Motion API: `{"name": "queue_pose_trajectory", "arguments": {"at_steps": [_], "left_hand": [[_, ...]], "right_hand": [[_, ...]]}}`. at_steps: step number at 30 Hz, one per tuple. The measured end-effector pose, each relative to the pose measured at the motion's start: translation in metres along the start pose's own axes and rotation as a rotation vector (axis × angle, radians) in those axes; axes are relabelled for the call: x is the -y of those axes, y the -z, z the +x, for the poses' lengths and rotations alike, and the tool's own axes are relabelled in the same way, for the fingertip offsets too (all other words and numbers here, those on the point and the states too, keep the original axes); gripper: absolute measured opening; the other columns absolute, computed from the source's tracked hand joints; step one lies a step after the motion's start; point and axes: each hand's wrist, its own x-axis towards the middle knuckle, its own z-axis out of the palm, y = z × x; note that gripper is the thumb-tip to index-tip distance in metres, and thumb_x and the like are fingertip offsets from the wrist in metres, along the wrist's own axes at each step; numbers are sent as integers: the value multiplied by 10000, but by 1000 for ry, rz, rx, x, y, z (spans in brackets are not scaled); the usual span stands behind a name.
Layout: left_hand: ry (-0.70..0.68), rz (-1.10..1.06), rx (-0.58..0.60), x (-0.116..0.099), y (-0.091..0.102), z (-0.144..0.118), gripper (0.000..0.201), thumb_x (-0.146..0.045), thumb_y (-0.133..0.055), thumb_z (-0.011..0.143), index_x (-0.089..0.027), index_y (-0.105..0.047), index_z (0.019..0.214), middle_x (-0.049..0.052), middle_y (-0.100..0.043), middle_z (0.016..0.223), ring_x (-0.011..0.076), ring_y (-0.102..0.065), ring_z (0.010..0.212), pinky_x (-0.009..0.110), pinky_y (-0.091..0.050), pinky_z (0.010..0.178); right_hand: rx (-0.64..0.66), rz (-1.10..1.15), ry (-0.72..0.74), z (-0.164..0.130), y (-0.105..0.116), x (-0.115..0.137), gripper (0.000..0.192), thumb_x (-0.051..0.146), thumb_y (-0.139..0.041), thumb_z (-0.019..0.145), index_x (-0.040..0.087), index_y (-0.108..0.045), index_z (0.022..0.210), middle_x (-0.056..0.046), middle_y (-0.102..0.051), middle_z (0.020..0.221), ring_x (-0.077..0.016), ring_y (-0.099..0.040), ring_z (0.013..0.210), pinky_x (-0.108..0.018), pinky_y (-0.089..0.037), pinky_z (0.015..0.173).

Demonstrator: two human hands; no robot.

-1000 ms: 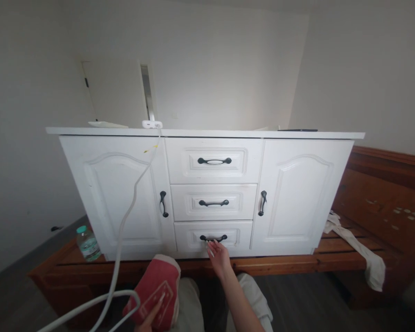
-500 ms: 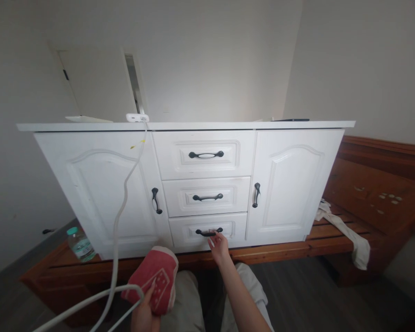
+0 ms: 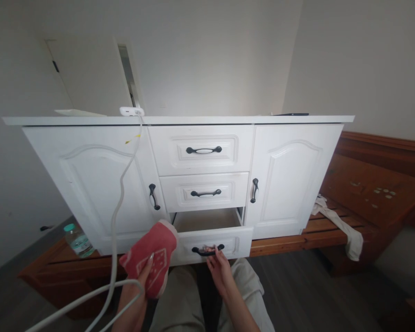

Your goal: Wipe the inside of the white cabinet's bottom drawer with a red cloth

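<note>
Fingertips of right hand: hidden behind black metal drawer handle. Left hand: largely covered by red patterned sock. White pulled-out bottom drawer: interior mostly out of sight. Thick white cable: cut off at bottom edge.

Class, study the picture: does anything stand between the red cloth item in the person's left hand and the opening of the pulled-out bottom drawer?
Nothing visible does. The red cloth item in the left hand sits by the bottom drawer's left corner, whose open top shows bare. The white cable hangs further left.

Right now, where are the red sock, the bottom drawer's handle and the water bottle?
red sock (image 3: 148, 260), head view, middle of its patterned side.
bottom drawer's handle (image 3: 198, 251), head view, left part of the black bar.
water bottle (image 3: 76, 240), head view, middle of its clear body.
</note>
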Motion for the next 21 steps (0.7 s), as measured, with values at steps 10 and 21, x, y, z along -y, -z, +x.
{"name": "queue_pose_trajectory", "arguments": {"at_steps": [10, 21], "left_hand": [[-383, 968, 810, -51, -84, 49, 423, -566, -625, 820, -158, -724, 872, 85, -808, 875, 298, -743, 861, 398, -598, 830], [-971, 1829, 919, 45, -228, 27, 395, -85, -389, 997, -102, -528, 1366, 207, -690, 1258, 313, -685, 1150, 480, -552, 945]], "right_hand": [[54, -44, -63, -91, 37, -16, 319, 356, -944, 628, 202, -766, 844, -48, -771, 935, -159, -679, 877, -269, -498, 756], [61, -27, -83, -102, 37, -14, 325, 391, -933, 644, 229, -766, 872, -41, -767, 958, -181, -672, 944, -290, -506, 776]]}}
